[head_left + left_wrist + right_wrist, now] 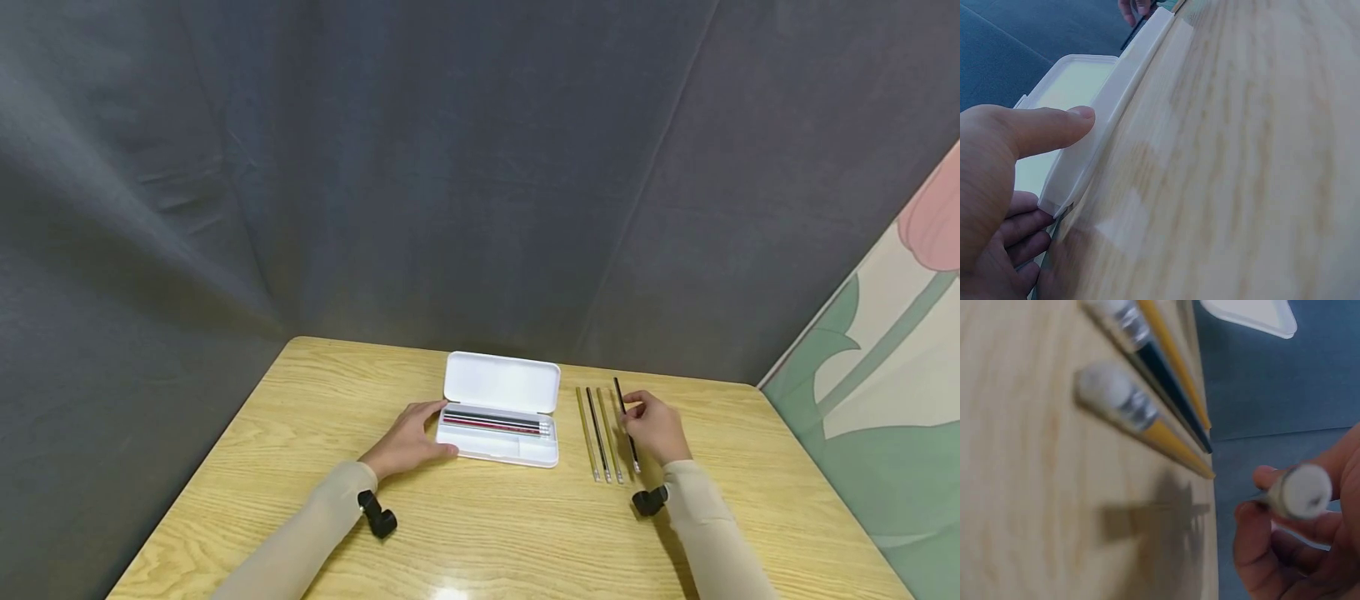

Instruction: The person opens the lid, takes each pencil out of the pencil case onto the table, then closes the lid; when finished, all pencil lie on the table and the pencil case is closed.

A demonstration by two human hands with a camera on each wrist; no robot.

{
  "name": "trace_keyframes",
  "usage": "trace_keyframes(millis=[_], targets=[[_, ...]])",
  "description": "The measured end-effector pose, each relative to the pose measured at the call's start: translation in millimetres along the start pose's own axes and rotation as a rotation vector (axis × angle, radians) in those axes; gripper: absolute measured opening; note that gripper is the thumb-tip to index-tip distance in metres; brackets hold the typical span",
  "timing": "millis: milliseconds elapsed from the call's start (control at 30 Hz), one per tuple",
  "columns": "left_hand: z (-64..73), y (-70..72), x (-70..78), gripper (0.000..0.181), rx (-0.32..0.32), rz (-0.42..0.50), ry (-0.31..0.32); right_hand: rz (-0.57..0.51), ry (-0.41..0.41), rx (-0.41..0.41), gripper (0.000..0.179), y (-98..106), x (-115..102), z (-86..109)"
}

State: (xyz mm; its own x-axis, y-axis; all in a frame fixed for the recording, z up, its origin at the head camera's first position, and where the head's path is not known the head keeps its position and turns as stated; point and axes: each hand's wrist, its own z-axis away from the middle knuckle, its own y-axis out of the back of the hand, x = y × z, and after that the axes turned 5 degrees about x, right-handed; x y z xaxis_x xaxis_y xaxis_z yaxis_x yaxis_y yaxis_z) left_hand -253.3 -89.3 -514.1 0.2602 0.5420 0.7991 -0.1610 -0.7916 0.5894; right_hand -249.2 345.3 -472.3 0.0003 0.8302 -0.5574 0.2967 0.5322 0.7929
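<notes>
I find the right hand (pixel 655 427) pinching a dark pencil (pixel 620 398), apparently raised (wrist view blurred), beside three loose pencils (pixel 598 433). Left hand (pixel 408 438), fingers spread, braces the white case (pixel 501 383). Advise level, unhurried handling.

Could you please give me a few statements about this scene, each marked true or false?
1. The right hand holds a dark pencil. True.
2. The left hand touches the white box. True.
3. The box is closed. False: its lid stands open.
4. In the head view, six pencils lie on the table right of the box. False: three pencils lie there.
5. A red pencil lies inside the box. True.
</notes>
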Motion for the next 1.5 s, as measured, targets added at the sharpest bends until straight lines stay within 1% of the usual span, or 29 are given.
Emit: trace_keyframes(millis=[133,333,467,633,733,900,967,1033,1100,1200,1267,1367,1500], targets=[[-0.7,0.0,-0.5,0.092,0.005,-0.005,-0.011,0.031,-0.013,-0.036,0.033,-1.9,2.2,3.0],[-0.5,0.5,-1.3,0.092,0.006,-0.008,-0.011,0.053,-0.002,-0.106,0.038,-4.6,5.2,3.1],[-0.2,0.0,-2.3,0.092,0.007,-0.009,-0.013,0.072,-0.003,-0.131,0.042,-6.1,6.1,2.4],[1.3,-0.2,-3.4,0.092,0.009,-0.010,-0.011,0.093,-0.021,-0.170,0.038,-6.9,5.7,3.8],[1.7,0.3,-3.7,0.092,0.013,-0.010,-0.011,0.094,-0.024,-0.171,0.036,-6.5,4.0,3.9],[1.2,0.7,-3.6,0.093,0.015,-0.010,-0.009,0.087,-0.040,-0.178,0.037,-5.5,2.9,1.9],[1.1,0.8,-3.5,0.093,0.012,-0.014,-0.012,0.076,-0.031,-0.163,0.038,-3.1,2.1,1.3],[1.3,1.4,-3.3,0.094,0.007,-0.021,-0.009,0.040,-0.016,-0.121,0.036,0.7,0.0,0.2],[1.6,2.2,-3.6,0.094,0.004,-0.032,-0.007,-0.016,0.011,-0.047,0.034,5.3,-4.5,-1.1],[1.8,3.5,-3.8,0.095,0.004,-0.035,-0.010,-0.141,0.040,0.071,0.030,13.0,-15.2,-3.8],[2.0,3.8,-4.2,0.094,0.008,-0.035,-0.023,-0.215,0.062,0.129,0.029,17.5,-24.2,-5.4],[2.1,3.4,-3.8,0.094,0.006,-0.037,-0.027,-0.325,0.084,0.166,0.031,21.5,-38.8,-7.0],[1.5,1.9,-2.6,0.093,0.003,-0.035,-0.021,-0.477,0.091,0.165,0.034,20.5,-56.0,-9.2]])
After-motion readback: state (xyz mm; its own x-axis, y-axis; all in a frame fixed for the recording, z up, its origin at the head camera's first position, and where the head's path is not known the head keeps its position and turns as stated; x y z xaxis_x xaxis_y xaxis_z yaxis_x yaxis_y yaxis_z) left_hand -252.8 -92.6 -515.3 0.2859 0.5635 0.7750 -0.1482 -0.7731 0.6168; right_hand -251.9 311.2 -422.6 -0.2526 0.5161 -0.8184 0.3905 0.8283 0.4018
